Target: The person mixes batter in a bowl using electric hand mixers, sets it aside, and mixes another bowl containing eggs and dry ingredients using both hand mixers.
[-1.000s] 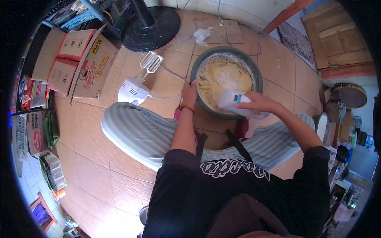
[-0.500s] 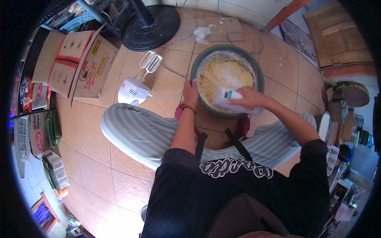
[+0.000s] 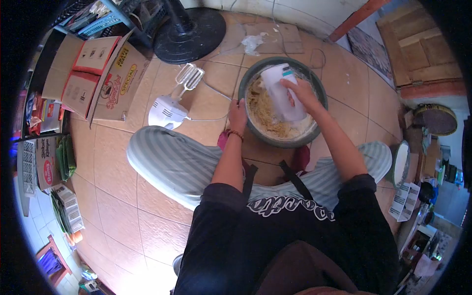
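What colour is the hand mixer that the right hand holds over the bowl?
The hand mixer is white with a small teal mark near its top, seen in the head view.

White hand mixer (image 3: 281, 93) stands over batter-filled grey bowl (image 3: 314, 135).

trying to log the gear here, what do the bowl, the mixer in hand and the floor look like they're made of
Bowl: probably plastic or enamel, dull grey-green rim; the look leaves it open.
Mixer, gripped by the right hand: white moulded plastic, smooth, with a teal mark.
Floor: glazed ceramic tile, orange-tan, with grout lines and soft sheen.
The left hand rests on the bowl's rim.
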Demonstrator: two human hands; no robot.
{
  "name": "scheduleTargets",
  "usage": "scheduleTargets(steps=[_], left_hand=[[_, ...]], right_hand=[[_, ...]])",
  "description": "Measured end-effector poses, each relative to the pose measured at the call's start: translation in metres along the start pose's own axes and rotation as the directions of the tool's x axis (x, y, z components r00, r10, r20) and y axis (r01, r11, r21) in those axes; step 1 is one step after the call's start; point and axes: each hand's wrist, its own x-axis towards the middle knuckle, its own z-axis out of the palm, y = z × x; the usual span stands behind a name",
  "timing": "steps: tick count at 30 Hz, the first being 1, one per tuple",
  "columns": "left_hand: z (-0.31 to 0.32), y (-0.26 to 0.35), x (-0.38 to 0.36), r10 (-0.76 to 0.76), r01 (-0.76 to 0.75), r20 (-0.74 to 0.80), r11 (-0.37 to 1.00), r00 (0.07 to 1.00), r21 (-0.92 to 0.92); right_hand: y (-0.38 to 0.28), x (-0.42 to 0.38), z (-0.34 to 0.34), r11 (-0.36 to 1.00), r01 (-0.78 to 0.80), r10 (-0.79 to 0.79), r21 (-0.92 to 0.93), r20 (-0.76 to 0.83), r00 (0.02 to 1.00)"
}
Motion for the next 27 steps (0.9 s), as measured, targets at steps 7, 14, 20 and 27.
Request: scheduleTargets(steps=[7, 14, 20, 27], left_hand=[[0.004, -0.009, 0.005, 0.08, -0.08, -0.032, 0.997, 0.996, -0.003], [0.002, -0.003, -0.001, 0.068, -0.067, -0.038, 0.997, 0.997, 0.035], [0.002, 0.001, -0.001, 0.034, -0.033, -0.016, 0.997, 0.999, 0.071], [-0.001, 0.006, -0.004, 0.083, -0.077, -0.073, 0.994, 0.994, 0.08]], right_hand=[[0.01, -0.002, -0.031, 0.934, -0.078, 0.172, 0.348, -0.247, 0.954], [0.005, -0.01, -0.035, 0.997, -0.076, 0.077, 0.016, -0.282, 0.956], [-0.032, -0.024, 0.012, 0.892, -0.016, 0.011, -0.451, -0.014, 1.0], [-0.03, -0.08, 0.011, 0.78, 0.292, -0.031, -0.554, 0.431, 0.902]])
